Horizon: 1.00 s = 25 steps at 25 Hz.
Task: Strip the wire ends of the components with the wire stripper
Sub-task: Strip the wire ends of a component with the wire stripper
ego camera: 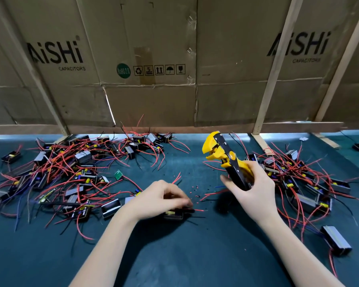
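Right hand: the right hand (255, 183) holds the yellow wire stripper (226, 156) raised above the counter (174, 255), fingers wrapped round its handles.
Left hand: the left hand (164, 195) pinches a component (174, 214) on the counter, fingers curled over it.
Piles: wired components heaped left (71, 170) and right (305, 183).
Backdrop: cardboard boxes (153, 59).

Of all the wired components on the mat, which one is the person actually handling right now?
The component under the left hand, at the mat's centre front, apart from both piles. The right hand grips the wire stripper.
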Each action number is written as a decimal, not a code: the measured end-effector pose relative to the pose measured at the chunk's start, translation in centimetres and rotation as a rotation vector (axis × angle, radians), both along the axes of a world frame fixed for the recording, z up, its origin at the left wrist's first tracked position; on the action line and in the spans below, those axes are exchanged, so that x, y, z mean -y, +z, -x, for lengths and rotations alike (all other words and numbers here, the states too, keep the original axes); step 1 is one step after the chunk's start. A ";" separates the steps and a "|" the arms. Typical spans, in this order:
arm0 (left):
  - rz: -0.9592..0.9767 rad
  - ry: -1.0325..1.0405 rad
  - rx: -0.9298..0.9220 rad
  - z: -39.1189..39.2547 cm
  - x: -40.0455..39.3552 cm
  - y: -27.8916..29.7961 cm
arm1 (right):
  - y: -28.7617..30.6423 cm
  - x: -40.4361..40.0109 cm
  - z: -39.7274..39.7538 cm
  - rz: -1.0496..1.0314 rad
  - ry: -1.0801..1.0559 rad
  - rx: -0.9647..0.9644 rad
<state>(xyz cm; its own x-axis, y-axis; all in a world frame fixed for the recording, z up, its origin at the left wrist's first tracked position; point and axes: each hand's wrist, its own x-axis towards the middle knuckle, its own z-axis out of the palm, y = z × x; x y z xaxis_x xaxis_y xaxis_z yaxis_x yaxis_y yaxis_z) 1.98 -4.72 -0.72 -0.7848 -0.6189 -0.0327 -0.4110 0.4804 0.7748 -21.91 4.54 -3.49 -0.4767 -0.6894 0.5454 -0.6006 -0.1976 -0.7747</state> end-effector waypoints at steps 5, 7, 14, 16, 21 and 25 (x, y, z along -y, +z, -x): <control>0.155 -0.018 -0.070 0.7 -0.4 -1.0 | 0.0 -0.2 0.4 -0.062 -0.140 -0.172; 0.195 0.040 -0.109 0.8 -0.5 -1.3 | -0.3 -0.2 0.4 -0.118 -0.271 -0.339; 0.097 0.253 -0.323 0.8 -0.9 -1.6 | -0.8 -0.1 1.0 -0.239 -0.447 -0.712; 0.131 0.266 -0.344 0.9 -0.9 -1.6 | -0.8 0.0 0.7 -0.218 -0.434 -0.738; 0.155 0.331 -0.400 1.5 -0.9 -1.9 | -0.9 0.0 0.5 -0.189 -0.390 -0.760; 0.123 0.369 -0.410 1.7 -1.1 -2.1 | -0.8 0.0 0.2 -0.191 -0.362 -0.745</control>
